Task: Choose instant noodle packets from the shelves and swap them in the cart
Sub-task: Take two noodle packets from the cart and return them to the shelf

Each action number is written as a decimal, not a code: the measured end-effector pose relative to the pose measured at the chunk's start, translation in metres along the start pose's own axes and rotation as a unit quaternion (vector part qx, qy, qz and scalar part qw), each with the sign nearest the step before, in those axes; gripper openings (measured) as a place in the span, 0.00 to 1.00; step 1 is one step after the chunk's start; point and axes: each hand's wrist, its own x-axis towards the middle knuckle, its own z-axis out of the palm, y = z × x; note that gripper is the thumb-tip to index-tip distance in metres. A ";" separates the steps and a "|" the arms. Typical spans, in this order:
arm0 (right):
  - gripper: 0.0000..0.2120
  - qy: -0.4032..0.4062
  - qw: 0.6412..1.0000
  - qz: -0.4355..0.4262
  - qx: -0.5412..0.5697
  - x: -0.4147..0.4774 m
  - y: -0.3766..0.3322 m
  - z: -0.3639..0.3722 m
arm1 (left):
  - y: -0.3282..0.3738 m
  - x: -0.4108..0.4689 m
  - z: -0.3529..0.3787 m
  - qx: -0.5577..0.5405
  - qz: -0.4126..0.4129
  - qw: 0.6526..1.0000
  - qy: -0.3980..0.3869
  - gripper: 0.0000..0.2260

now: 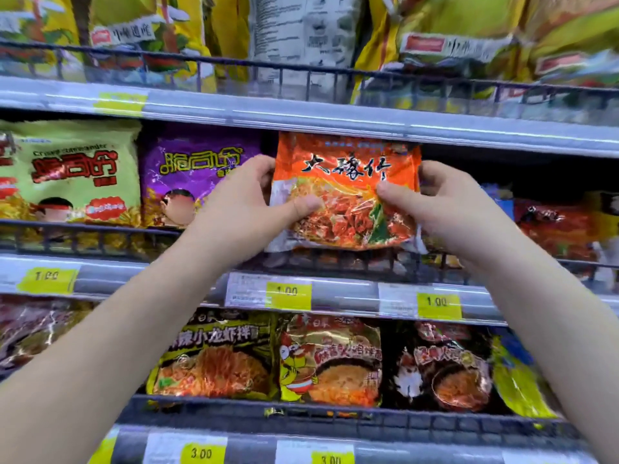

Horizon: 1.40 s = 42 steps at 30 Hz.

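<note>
An orange instant noodle packet (345, 182) with black characters is held upright at the middle shelf, in front of its wire rail. My left hand (244, 205) grips its left edge, thumb across the front and fingers behind. My right hand (445, 202) grips its right edge the same way, thumb pressed on the front. Both forearms reach up from the bottom corners. The cart is out of view.
A purple packet (197, 172) and a green packet (70, 169) stand left of it on the middle shelf (335, 293). Red packets (556, 229) sit to the right. Black and yellow noodle packets (328, 360) fill the lower shelf, yellow bags (469, 35) the upper one.
</note>
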 end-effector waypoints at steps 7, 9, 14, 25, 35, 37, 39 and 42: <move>0.24 0.011 0.998 -0.032 -0.051 0.012 0.019 -0.002 | 0.005 0.005 0.005 0.100 0.029 0.993 0.049 0.22; 0.25 0.015 0.998 -0.031 -0.054 0.010 0.022 0.000 | 0.006 0.007 0.005 0.117 0.033 0.991 0.048 0.21; 0.32 0.009 0.994 -0.024 -0.105 0.009 0.023 -0.001 | 0.005 0.010 0.008 0.148 0.029 0.988 0.038 0.31; 0.39 -0.120 0.953 0.038 -0.275 0.003 0.005 -0.018 | 0.028 -0.003 0.003 0.389 -0.007 0.920 -0.051 0.35; 0.32 -0.084 0.975 0.016 -0.206 -0.001 0.011 -0.008 | 0.024 0.002 0.015 0.240 -0.022 0.969 -0.047 0.35; 0.32 -0.072 0.981 0.003 -0.179 0.000 0.015 -0.007 | 0.019 0.004 0.017 0.214 -0.018 0.976 -0.037 0.37; 0.36 -0.061 0.981 -0.001 -0.187 -0.003 0.015 -0.007 | 0.018 0.006 0.015 0.222 -0.019 0.974 -0.035 0.38; 0.33 -0.069 0.975 0.027 -0.212 -0.009 0.011 -0.009 | 0.023 0.005 0.009 0.262 -0.041 0.962 -0.061 0.31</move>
